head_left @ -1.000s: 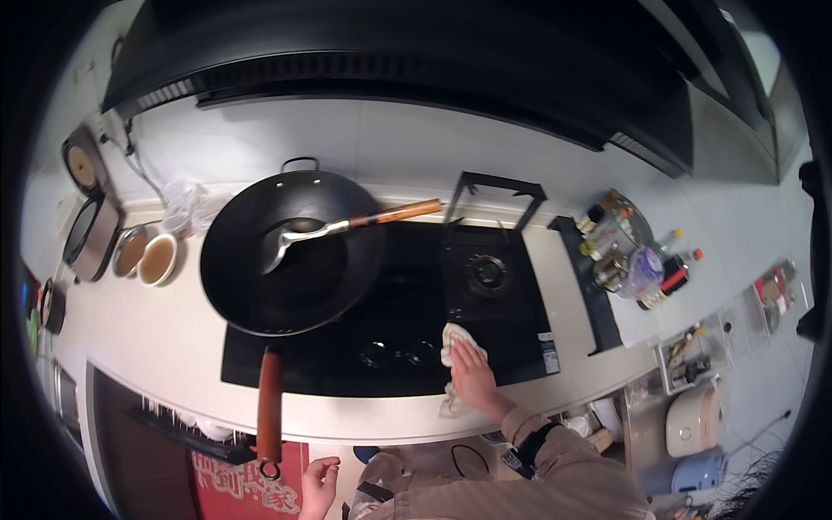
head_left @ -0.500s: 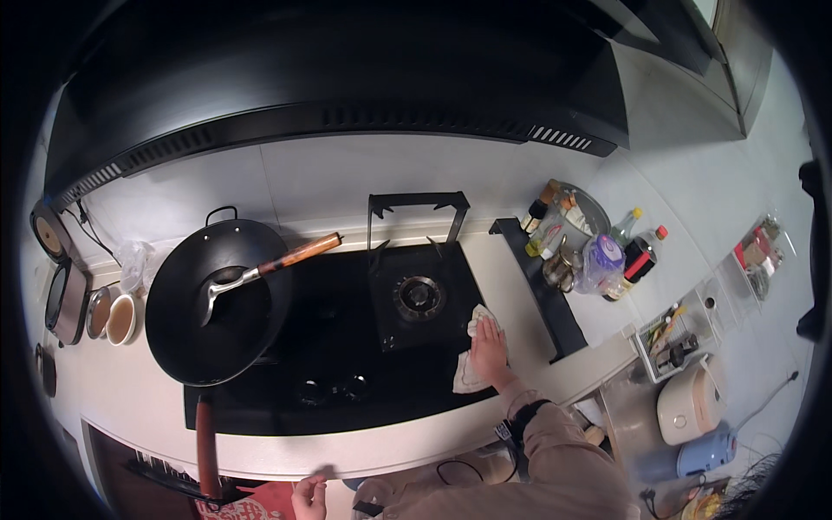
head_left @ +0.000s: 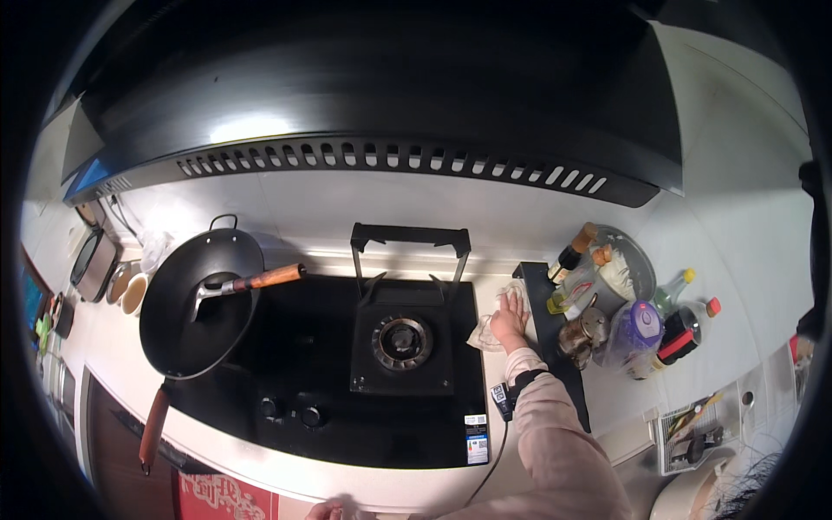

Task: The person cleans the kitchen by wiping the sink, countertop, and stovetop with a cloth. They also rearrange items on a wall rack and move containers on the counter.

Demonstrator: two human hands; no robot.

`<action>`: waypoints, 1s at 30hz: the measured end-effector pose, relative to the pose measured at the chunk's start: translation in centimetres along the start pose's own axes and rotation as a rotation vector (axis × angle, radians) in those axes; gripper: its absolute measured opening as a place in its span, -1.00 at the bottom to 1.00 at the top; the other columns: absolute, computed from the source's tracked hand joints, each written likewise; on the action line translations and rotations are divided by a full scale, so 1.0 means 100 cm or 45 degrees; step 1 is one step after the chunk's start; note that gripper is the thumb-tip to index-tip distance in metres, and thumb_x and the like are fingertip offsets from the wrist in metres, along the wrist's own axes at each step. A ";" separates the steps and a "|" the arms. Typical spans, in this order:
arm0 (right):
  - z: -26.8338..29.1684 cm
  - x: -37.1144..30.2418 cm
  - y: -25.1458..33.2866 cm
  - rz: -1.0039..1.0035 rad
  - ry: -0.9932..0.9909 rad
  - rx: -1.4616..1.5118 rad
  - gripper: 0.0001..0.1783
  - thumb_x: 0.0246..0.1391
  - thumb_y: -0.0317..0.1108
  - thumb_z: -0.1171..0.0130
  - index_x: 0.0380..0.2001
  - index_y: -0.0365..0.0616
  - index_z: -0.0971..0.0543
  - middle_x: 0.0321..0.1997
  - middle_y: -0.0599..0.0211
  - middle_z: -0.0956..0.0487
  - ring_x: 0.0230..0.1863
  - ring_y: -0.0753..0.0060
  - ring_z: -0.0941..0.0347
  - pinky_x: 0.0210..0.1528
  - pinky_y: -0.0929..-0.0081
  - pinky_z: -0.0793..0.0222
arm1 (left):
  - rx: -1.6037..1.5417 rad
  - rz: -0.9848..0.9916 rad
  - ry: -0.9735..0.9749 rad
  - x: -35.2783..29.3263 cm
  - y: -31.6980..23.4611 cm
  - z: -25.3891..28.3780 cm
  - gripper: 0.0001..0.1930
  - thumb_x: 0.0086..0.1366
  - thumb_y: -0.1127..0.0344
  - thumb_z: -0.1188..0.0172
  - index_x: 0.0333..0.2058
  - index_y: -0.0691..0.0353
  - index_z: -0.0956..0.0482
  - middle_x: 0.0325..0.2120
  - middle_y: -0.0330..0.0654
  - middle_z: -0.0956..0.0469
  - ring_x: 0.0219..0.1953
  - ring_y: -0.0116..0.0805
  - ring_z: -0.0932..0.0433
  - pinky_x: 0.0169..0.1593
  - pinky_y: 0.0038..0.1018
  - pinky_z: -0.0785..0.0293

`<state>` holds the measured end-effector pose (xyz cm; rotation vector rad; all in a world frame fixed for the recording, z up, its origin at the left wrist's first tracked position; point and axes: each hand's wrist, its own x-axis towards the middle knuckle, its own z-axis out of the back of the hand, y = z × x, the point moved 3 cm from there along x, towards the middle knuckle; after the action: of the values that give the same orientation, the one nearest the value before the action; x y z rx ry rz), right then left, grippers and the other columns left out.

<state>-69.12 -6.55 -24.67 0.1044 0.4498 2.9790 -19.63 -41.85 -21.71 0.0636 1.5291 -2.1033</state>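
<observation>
Right hand [head_left: 510, 319] farther along, on crumpled cloth [head_left: 485, 334]

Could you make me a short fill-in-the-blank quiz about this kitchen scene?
1. The right hand presses a white ____ beside the stove.
2. The spatula rests inside the black ____.
3. The wok's long handle points toward the ____ edge of the counter.

Missing words: cloth; wok; front

Right hand [head_left: 510, 319]: arm extended forward, palm down, fingers spread flat. Left hand [head_left: 334, 510]: low at the frame's bottom edge, barely visible.
</observation>
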 end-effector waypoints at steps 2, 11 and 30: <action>-0.006 -0.017 0.001 0.019 0.013 -0.061 -0.33 0.12 -0.24 0.00 0.34 0.11 -0.23 0.51 0.25 0.00 0.53 0.13 0.22 0.45 -0.10 0.29 | 0.019 0.023 -0.031 -0.012 0.000 0.001 -0.84 0.34 0.47 -0.12 -0.16 0.36 -0.60 -0.30 -0.11 -0.63 -0.25 -0.41 -0.61 -0.16 -0.51 -0.54; 0.023 -0.192 -0.020 0.378 -0.088 -0.158 -0.42 0.08 -0.32 -0.08 0.21 -0.12 -0.33 0.40 0.11 -0.19 0.44 0.05 -0.02 0.40 -0.03 0.10 | 0.018 -0.057 0.067 -0.050 -0.014 0.034 -0.81 0.32 0.44 -0.13 -0.12 0.27 -0.62 -0.26 -0.10 -0.62 -0.26 -0.37 -0.62 -0.19 -0.46 -0.58; -0.012 -0.460 0.082 0.305 0.023 -0.283 -0.33 0.24 -0.27 0.14 0.35 -0.34 -0.07 0.48 -0.19 0.08 0.47 -0.24 0.13 0.40 -0.14 0.15 | -0.210 0.052 -0.381 -0.176 0.160 0.263 -0.83 0.30 0.45 -0.12 -0.17 0.26 -0.63 -0.24 -0.10 -0.63 -0.22 -0.31 -0.62 -0.13 -0.46 -0.54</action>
<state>-24.65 -20.88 -25.63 0.1167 0.1115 3.2428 9.55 -62.02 -20.29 -0.2654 1.4959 -1.8497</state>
